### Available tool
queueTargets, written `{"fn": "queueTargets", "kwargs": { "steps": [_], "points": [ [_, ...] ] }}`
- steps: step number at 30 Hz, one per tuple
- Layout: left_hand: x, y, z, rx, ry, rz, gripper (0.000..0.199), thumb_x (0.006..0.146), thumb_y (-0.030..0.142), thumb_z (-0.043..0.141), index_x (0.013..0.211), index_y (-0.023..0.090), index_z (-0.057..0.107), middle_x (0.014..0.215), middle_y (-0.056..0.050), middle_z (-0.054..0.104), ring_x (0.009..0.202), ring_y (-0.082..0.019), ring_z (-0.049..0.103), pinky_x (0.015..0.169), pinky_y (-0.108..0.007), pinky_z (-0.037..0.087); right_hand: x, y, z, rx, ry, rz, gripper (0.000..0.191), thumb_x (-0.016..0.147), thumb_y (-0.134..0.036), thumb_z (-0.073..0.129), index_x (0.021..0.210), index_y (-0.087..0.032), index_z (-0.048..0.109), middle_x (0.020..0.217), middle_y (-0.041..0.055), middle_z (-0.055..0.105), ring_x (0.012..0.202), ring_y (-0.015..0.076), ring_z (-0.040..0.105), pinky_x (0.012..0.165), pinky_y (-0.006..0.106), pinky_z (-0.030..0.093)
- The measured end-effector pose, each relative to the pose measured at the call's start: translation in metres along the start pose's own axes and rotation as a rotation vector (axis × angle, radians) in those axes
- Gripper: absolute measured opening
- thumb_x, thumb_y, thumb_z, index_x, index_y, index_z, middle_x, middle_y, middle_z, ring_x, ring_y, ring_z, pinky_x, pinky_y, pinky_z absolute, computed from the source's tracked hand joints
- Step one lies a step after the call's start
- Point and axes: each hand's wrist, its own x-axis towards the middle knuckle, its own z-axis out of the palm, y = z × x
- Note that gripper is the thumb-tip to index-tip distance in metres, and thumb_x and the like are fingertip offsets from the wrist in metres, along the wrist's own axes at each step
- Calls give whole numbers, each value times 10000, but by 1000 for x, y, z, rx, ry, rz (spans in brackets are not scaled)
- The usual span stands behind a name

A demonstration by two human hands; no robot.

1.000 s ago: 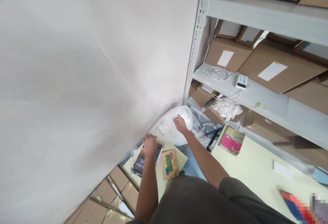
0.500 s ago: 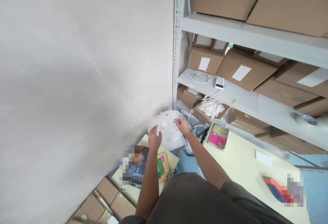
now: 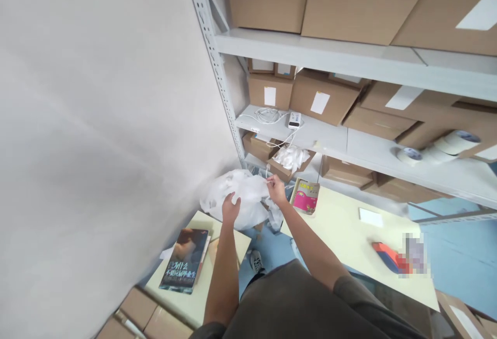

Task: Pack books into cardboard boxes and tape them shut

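White plastic bag (image 3: 217,191) by the wall (image 3: 97,121) at the counter (image 3: 186,303)'s far end: right hand (image 3: 276,190) pinching its edge, seemingly keeping thin film taut, left hand (image 3: 231,208) loosely spread before it, contact unclear.

The left forearm (image 3: 222,271) points to twelve o'clock, its left hand (image 3: 231,208) loosely parted. The right forearm (image 3: 308,246) angles toward eleven, the right hand (image 3: 276,190) pinching.

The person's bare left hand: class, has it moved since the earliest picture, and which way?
Yes: rightward against the left pale yellow tabletop; the left hand has gone from the dark-covered book to the crumpled white plastic bag.
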Motion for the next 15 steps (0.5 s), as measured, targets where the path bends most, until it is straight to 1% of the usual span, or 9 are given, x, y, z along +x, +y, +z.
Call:
{"fn": "queueTargets", "kwargs": {
  "steps": [1, 3, 6, 8, 10, 13, 15],
  "points": [
    [-6, -5, 0, 37, 6, 31, 402, 902, 289, 663, 1286, 187, 724, 1420, -154, 698, 1425, -331, 577, 1258, -499, 401, 0, 4, 3, -6, 21, 13, 148, 879, -298, 540, 967, -252, 649, 802, -3, 715, 659, 188, 602, 704, 294, 495],
    [-16, -15, -2, 84, 20, 60, 379, 872, 252, 655, 1236, 200, 747, 1402, -143, 706, 1420, -337, 576, 1256, -512, 408, -1, 11, 15, -4, 19, 20, 149, 881, -302, 535, 966, -252, 647, 778, -8, 690, 653, 189, 591, 699, 292, 489],
    [-28, -29, -10, 119, 48, 63, 405, 865, 220, 644, 1257, 202, 740, 1404, -152, 700, 1400, -340, 591, 1245, -533, 424, -2, 17, 49, -6, -45, 13, 153, 872, -282, 526, 971, -252, 639, 748, -13, 669, 660, 198, 601, 715, 297, 496],
    [-30, -38, -16, 125, 64, 71, 430, 880, 206, 628, 1300, 190, 720, 1409, -171, 692, 1390, -342, 599, 1237, -550, 433, -3, 17, 80, -2, -96, 7, 169, 866, -254, 510, 983, -256, 631, 767, -7, 683, 688, 208, 624, 749, 307, 514],
    [-28, -45, -24, 116, 73, 97, 443, 899, 195, 608, 1332, 177, 702, 1414, -184, 684, 1387, -338, 603, 1229, -552, 445, -3, 17, 115, 25, -160, 4, 184, 866, -224, 492, 998, -263, 615, 838, 6, 721, 738, 213, 659, 798, 320, 537],
    [-16, -52, -35, 84, 98, 156, 469, 923, 156, 558, 1375, 176, 681, 1423, -172, 681, 1389, -311, 604, 1231, -536, 453, -7, 18, 171, 86, -290, 24, 218, 856, -156, 477, 1002, -279, 582, 1015, 18, 769, 889, 208, 709, 911, 343, 555],
    [-6, -56, -41, 65, 127, 185, 500, 932, 125, 520, 1405, 184, 667, 1434, -155, 678, 1395, -289, 600, 1237, -520, 453, -11, 19, 206, 99, -389, 57, 225, 845, -126, 482, 981, -281, 573, 1055, 13, 771, 961, 204, 710, 958, 363, 556]
  ]
}}
